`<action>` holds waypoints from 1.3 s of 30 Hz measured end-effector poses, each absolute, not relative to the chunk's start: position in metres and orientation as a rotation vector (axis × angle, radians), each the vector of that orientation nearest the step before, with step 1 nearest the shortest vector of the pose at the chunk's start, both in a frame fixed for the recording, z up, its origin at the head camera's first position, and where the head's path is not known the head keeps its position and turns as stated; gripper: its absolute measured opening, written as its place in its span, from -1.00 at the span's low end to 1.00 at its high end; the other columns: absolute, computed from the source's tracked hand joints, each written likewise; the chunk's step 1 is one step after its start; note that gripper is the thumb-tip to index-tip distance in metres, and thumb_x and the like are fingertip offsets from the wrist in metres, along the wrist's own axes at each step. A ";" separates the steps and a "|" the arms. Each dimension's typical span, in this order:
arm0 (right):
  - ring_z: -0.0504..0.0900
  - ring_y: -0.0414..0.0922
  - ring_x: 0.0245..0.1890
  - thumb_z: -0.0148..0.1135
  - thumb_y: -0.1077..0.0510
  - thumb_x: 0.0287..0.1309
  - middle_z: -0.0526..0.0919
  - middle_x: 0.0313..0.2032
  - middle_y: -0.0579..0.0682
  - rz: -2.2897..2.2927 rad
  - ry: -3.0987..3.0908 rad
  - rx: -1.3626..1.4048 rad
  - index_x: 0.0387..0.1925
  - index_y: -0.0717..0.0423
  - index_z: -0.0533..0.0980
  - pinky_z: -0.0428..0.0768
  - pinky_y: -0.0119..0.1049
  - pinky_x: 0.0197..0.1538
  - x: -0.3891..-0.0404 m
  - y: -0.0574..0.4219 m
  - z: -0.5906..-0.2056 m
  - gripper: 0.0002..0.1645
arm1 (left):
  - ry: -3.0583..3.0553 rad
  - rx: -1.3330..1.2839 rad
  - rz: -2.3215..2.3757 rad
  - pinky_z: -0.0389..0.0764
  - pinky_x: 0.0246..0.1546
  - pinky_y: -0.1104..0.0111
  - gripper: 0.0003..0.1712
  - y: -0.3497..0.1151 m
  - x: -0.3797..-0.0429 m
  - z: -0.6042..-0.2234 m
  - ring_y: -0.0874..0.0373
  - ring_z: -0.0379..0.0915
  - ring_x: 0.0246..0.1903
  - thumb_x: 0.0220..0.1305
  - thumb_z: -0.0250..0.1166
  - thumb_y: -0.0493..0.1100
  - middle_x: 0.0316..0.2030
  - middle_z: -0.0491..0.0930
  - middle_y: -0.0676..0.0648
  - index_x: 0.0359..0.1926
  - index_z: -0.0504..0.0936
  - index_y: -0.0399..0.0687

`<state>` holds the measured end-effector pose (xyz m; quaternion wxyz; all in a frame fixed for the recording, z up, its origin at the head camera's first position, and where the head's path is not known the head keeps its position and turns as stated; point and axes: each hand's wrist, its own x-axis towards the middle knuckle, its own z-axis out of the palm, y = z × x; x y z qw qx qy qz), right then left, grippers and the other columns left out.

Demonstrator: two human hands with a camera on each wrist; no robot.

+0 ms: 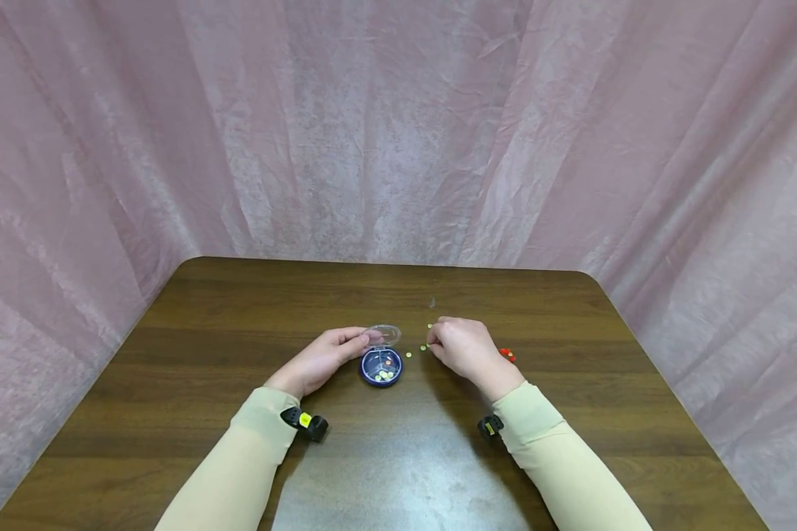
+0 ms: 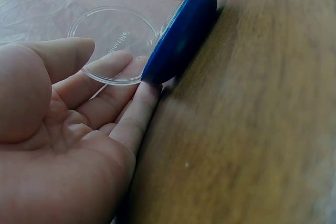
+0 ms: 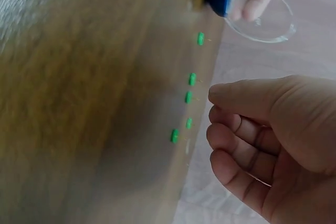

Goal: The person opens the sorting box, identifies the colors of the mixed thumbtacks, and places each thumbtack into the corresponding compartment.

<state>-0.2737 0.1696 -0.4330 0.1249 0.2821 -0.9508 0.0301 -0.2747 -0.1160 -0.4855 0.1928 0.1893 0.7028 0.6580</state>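
A round blue pill case (image 1: 381, 367), divided inside, stands with its clear lid (image 1: 383, 335) raised. Several pale green discs lie in its near section, and a small orange-red piece shows farther back. My left hand (image 1: 328, 358) holds the case at its lid, thumb on the near side and fingers behind the plastic; one finger meets the blue base (image 2: 181, 35). To the right, my right hand (image 1: 463, 345) hovers by a loose row of small green discs (image 3: 192, 79). Its fingers are loosely bent, thumb near the index finger, with nothing visible between them.
Several small red pieces (image 1: 507, 355) lie on the brown wooden table (image 1: 239, 295), just right of my right hand. One green disc (image 1: 408, 355) sits between the case and that hand. Pink curtains (image 1: 372, 133) hang behind the table's far edge.
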 end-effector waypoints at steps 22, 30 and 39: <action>0.58 -0.13 -0.50 0.31 0.19 0.00 0.49 -0.52 -0.24 0.058 -2.749 0.834 -0.62 -0.21 0.51 0.51 -0.14 -0.48 -0.282 0.156 -0.447 -0.77 | 1.989 0.529 1.840 0.32 0.30 0.28 -0.52 -0.116 -0.275 -0.485 0.15 0.38 0.29 0.55 0.03 -0.01 0.23 0.54 -0.08 0.29 0.53 -0.17; 0.54 -0.21 -0.51 0.30 0.15 0.05 0.47 -0.52 -0.28 0.088 -2.751 0.803 -0.61 -0.24 0.51 0.49 -0.20 -0.49 -0.278 0.157 -0.443 -0.76 | 1.993 0.512 1.823 0.33 0.30 0.30 -0.53 -0.117 -0.274 -0.487 0.16 0.39 0.28 0.55 0.04 0.00 0.22 0.55 -0.05 0.29 0.54 -0.13; 0.52 -0.31 -0.43 0.35 0.00 0.17 0.57 -0.47 -0.33 0.863 -2.843 0.724 -0.41 -0.22 0.64 0.51 -0.34 -0.29 -0.265 0.155 -0.416 -0.95 | 1.989 0.536 1.836 0.32 0.30 0.29 -0.52 -0.117 -0.276 -0.487 0.12 0.37 0.30 0.55 0.04 -0.01 0.24 0.54 -0.09 0.30 0.52 -0.19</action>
